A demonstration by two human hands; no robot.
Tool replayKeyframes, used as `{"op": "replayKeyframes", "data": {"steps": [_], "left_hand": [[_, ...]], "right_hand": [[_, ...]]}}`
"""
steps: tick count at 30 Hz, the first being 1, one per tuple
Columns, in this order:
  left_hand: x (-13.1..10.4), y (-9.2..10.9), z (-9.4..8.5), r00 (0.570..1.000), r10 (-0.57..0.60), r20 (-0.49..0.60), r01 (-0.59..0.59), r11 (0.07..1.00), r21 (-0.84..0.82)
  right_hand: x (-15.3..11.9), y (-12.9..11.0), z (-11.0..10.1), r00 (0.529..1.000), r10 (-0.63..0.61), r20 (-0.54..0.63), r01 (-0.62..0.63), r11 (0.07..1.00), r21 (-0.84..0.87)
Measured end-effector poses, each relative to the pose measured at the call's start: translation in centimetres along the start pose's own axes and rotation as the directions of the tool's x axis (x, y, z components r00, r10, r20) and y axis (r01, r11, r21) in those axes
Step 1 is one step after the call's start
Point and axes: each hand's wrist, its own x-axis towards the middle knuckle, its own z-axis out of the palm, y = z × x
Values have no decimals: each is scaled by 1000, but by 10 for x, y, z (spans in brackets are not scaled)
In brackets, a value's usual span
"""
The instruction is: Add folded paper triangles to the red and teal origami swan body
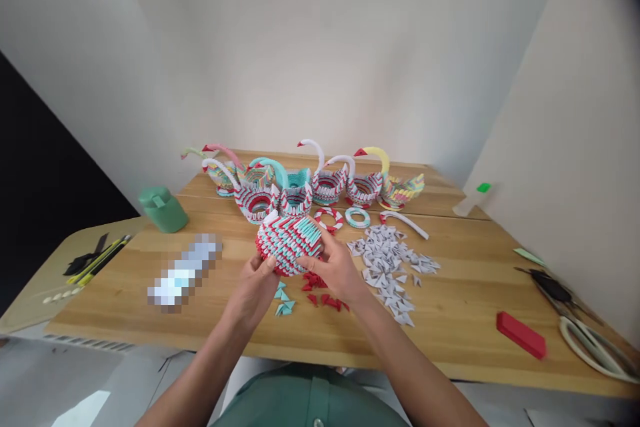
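A rounded body of folded paper pieces (287, 245), in red, white and teal, is held up over the table between both hands. My left hand (257, 283) grips its lower left side, thumb on the front. On its right side my right hand (336, 263) is closed round the edge, fingers partly behind it. Below lie small teal pieces (285, 307) and red pieces (330, 301). A pile of white folded pieces (387, 263) spreads to the right. Just behind are a red-and-white ring (329, 219), a teal-and-white ring (357, 217) and a loose white neck (405, 221).
Several paper swans (365, 188) stand along the back of the wooden table (450, 320). At left are a green container (163, 209), a blurred-out flat object (186, 272) and yellow cutters (100, 260). A red block (521, 334) and scissors (593, 347) lie at right.
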Motion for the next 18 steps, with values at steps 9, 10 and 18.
{"op": "replayKeyframes", "data": {"steps": [9,10,18], "left_hand": [[23,-19,19,987,-138,85,147,982,-115],[24,-21,19,983,-147,109,157,984,-89],[38,-21,22,962,-204,184,197,979,51]], "right_hand": [[-26,8,-37,986,-2,-169,34,982,187],[-28,9,-39,979,3,-203,31,986,164],[-35,12,-44,962,-18,-274,52,992,116]]}}
